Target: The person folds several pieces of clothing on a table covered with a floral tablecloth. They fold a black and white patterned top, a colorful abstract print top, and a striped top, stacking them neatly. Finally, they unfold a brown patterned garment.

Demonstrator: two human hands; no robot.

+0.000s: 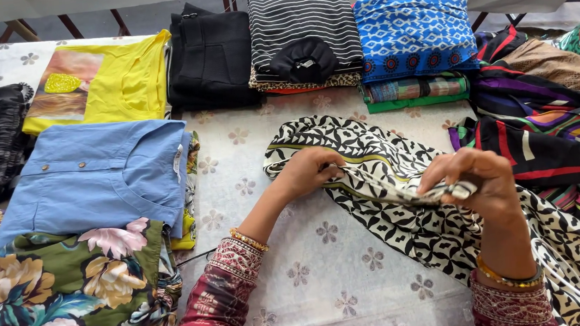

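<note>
Both hands reached forward over the table [301, 282], the left hand [308, 172] and right hand [480, 184] each pinched shut on one black-and-white patterned fabric garment [409, 222]. It lay rumpled across the table, its yellow-trimmed edge stretched between them.

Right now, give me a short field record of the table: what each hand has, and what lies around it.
surface: table under a pale flower-print cloth
left hand: shut on black-and-white patterned cloth, pinching its edge
right hand: shut on the same cloth, a bunched fold raised
near left: floral garment, folded blue shirt
back row: yellow top, black garment, striped garment, blue patterned fabric
right side: loose multicoloured striped fabric
</note>
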